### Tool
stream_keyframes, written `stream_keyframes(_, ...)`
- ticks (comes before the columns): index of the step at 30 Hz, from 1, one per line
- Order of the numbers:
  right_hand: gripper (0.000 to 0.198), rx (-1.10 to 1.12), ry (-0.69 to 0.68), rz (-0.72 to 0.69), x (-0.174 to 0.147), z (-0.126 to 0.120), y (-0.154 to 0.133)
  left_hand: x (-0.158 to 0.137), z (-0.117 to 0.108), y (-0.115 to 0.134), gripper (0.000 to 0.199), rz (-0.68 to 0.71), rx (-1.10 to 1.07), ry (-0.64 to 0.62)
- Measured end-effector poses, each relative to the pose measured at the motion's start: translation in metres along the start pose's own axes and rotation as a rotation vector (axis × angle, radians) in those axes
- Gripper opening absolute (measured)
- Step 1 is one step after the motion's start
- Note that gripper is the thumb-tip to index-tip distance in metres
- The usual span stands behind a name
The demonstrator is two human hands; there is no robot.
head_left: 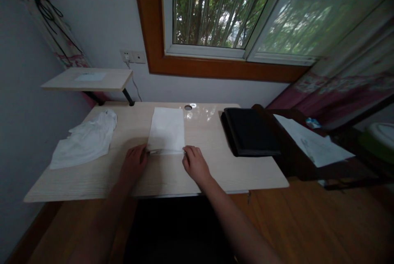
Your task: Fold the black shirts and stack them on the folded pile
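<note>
A white cloth (167,128), folded into a neat rectangle, lies flat on the pale wooden desk (172,177). At its near left corner, my left hand (134,162) pinches the edge with closed fingers. My right hand (196,164) grips the near right corner the same way, thumb and fingers together. Several layers show along the cloth's near edge, between the two hands. Farther left on the desk rests a second white cloth (86,138), loosely spread and rumpled.
A black case or folder (250,131) sits at the desk's right side. A small raised shelf (107,76) with a paper stands at the back left. Beyond the right edge are a dark chair (292,149) and a white sheet (310,143). A window (224,9) is behind.
</note>
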State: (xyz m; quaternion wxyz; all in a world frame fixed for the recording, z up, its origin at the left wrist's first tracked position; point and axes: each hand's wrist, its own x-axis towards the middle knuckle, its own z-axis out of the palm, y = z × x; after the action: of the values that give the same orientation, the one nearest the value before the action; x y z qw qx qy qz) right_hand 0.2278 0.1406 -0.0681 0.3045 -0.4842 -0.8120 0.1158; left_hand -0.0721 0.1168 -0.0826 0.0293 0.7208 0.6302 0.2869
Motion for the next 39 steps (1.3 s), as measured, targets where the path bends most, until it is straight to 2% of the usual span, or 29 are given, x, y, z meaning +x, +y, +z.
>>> stream_keyframes(6, 0.048, -0.035, -0.015, -0.026, -0.009, -0.001, -0.001, -0.02, -0.004, 0.002, 0.053, 0.069, 0.032, -0.072)
stream_keyframes(14, 0.049, -0.033, -0.011, -0.032, -0.008, -0.003, -0.002, -0.024, -0.001, 0.001, 0.055, 0.06, 0.053, -0.032)
stream_keyframes(19, 0.049, -0.016, 0.002, -0.025, -0.008, -0.002, -0.002, -0.023, -0.001, 0.0, 0.056, 0.012, 0.043, -0.058)
stream_keyframes(26, 0.049, -0.033, 0.004, -0.024, -0.005, -0.003, -0.002, -0.006, 0.0, -0.007, 0.048, 0.038, 0.066, -0.025)
stream_keyframes(32, 0.048, -0.026, -0.009, -0.016, -0.005, -0.003, -0.003, 0.019, 0.005, -0.014, 0.045, 0.08, 0.068, -0.051)
stream_keyframes(39, 0.046, 0.005, -0.007, -0.044, -0.001, -0.01, -0.007, 0.03, 0.007, -0.016, 0.032, -0.025, -0.087, -0.023)
